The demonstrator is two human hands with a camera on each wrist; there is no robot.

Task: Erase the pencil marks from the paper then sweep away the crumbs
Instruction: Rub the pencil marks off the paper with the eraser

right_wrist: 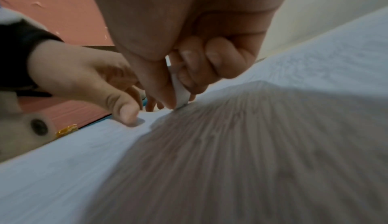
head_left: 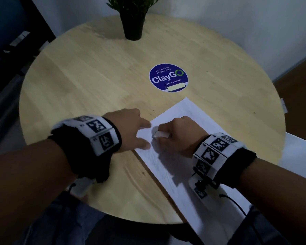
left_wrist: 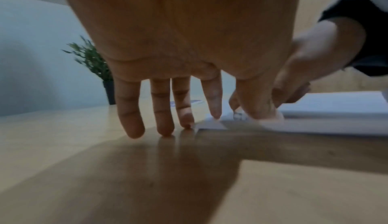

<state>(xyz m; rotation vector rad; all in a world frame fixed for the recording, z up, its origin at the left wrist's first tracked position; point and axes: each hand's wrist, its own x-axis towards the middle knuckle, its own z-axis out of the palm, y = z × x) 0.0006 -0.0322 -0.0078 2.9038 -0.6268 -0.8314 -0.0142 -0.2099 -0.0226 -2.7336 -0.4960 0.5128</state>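
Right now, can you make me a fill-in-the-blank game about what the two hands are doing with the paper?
1. The right hand pinches a white ____.
2. The left hand presses the ____ flat with its index finger and thumb.
3. The paper lies on a round ____ table.
4. At the table's far edge stands a potted ____.

Missing words: eraser; paper; wooden; plant

a round wooden table (head_left: pixel 95 76) with a potted plant (head_left: pixel 132 18) stands against a white wall (head_left: pixel 237 23).
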